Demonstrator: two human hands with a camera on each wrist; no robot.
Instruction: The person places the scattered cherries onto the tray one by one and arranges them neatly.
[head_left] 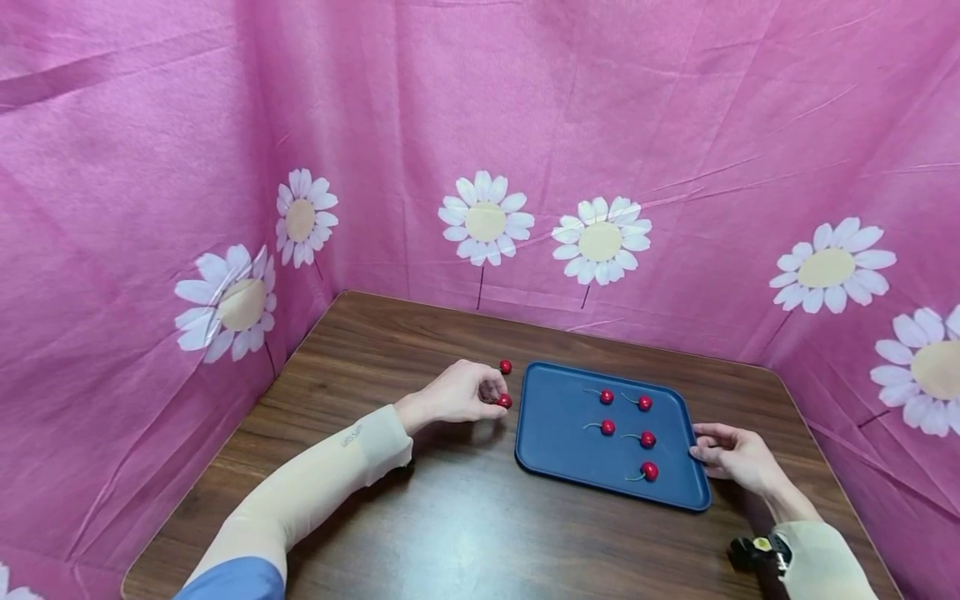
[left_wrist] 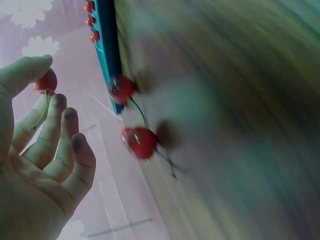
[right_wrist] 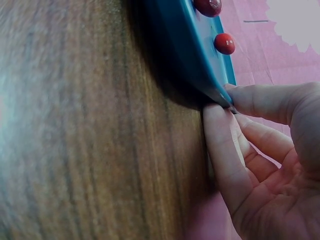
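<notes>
My left hand (head_left: 459, 393) pinches a red cherry (left_wrist: 47, 81) between thumb and fingertips, its green stem hanging down. It is over the table, just left of a blue tray (head_left: 558, 450). In the left wrist view, more loose cherries (left_wrist: 141, 143) lie on the wood beside the tray. The head view shows one loose cherry (head_left: 506, 367) beyond the fingers, the others hidden behind the hand. On the tray are several stemmed cherries (head_left: 607, 427), toward its right half. My right hand (head_left: 738, 458) grips the tray's right rim, thumb above and fingers (right_wrist: 222, 145) below.
The brown wooden table (head_left: 450, 533) fills the lower area. Pink cloth (head_left: 420, 100) with white daisies hangs behind it and on both sides. A dark strapped device (head_left: 757, 554) sits at the right wrist.
</notes>
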